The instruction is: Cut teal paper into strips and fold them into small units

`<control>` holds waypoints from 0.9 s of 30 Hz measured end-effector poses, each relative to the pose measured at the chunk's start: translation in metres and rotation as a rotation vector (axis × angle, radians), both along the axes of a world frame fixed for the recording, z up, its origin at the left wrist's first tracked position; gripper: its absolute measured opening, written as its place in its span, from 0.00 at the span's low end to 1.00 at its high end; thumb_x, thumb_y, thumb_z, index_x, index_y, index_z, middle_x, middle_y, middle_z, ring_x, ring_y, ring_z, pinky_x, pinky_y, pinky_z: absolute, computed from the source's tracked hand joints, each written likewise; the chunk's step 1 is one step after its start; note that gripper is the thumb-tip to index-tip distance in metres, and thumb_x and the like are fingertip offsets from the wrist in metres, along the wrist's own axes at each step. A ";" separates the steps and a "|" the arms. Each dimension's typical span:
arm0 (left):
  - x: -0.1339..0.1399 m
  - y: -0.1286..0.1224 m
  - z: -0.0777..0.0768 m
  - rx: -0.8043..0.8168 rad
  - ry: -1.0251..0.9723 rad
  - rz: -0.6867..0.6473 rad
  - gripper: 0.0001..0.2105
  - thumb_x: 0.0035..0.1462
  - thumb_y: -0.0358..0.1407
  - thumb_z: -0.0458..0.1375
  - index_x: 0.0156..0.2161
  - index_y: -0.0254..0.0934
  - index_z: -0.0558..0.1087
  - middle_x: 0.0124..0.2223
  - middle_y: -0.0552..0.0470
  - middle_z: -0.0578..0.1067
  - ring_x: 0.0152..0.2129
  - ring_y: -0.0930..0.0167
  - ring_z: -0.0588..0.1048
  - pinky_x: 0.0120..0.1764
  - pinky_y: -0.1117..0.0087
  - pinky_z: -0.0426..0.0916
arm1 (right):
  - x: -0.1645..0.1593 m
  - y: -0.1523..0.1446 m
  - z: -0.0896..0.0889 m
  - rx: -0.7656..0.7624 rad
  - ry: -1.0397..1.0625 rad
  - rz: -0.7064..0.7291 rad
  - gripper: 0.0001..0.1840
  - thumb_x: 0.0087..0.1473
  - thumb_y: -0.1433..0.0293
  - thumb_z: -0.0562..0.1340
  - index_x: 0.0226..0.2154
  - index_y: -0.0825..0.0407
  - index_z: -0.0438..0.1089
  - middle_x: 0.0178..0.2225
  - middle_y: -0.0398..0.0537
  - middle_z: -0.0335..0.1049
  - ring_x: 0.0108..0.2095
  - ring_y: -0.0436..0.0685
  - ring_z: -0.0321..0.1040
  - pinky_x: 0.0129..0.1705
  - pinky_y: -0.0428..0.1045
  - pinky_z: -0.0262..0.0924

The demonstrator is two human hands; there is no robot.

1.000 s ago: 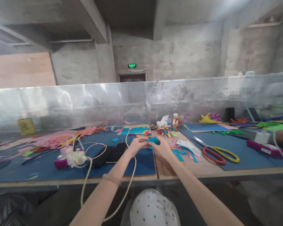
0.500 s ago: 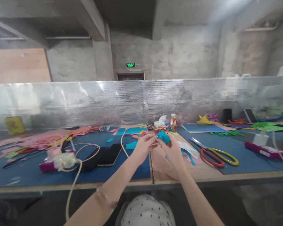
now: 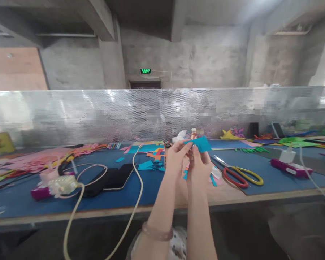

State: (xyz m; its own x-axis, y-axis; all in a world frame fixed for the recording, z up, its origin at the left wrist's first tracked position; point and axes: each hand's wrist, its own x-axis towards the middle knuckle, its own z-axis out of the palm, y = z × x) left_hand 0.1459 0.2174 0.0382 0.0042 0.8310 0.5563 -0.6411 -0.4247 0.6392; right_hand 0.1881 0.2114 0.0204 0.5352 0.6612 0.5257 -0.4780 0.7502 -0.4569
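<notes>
Head view shows both hands raised above the worktop, left hand and right hand pinching a teal paper piece at its near-left edge, seemingly mid-fold, so the next crease likely calls for steady fingertip pressure

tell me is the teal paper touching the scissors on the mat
Apart. The head view shows the teal paper pinched in the raised hands, while the scissors lie on the mat, clear of it.

Red-and-yellow scissors lie on the blue mat, with what looks like a dark phone well apart leftward.
</notes>
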 end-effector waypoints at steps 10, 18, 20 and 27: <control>0.000 -0.010 -0.024 0.032 0.143 0.029 0.09 0.42 0.34 0.61 0.32 0.36 0.74 0.24 0.54 0.74 0.20 0.77 0.69 0.26 0.75 0.63 | 0.004 -0.029 -0.016 -0.042 0.096 0.018 0.09 0.44 0.71 0.62 0.33 0.52 0.68 0.29 0.41 0.68 0.28 0.47 0.64 0.30 0.43 0.60; 0.001 -0.018 -0.020 0.117 0.207 0.029 0.04 0.43 0.33 0.60 0.28 0.37 0.74 0.28 0.54 0.74 0.22 0.77 0.69 0.29 0.75 0.63 | 0.010 -0.029 -0.015 0.057 0.181 0.081 0.06 0.43 0.73 0.63 0.29 0.53 0.69 0.27 0.40 0.69 0.25 0.45 0.64 0.27 0.42 0.60; 0.002 -0.019 -0.020 0.105 0.220 0.051 0.03 0.43 0.33 0.60 0.28 0.37 0.73 0.28 0.54 0.73 0.23 0.77 0.69 0.30 0.75 0.63 | 0.010 -0.028 -0.016 0.059 0.201 0.083 0.05 0.43 0.73 0.63 0.29 0.53 0.69 0.28 0.41 0.69 0.27 0.46 0.65 0.29 0.42 0.60; 0.004 -0.022 -0.019 0.081 0.246 0.135 0.04 0.43 0.34 0.60 0.26 0.36 0.73 0.25 0.54 0.73 0.22 0.77 0.68 0.27 0.76 0.63 | 0.009 -0.028 -0.016 0.013 0.246 0.093 0.04 0.43 0.72 0.63 0.28 0.54 0.69 0.27 0.40 0.70 0.27 0.47 0.66 0.30 0.43 0.61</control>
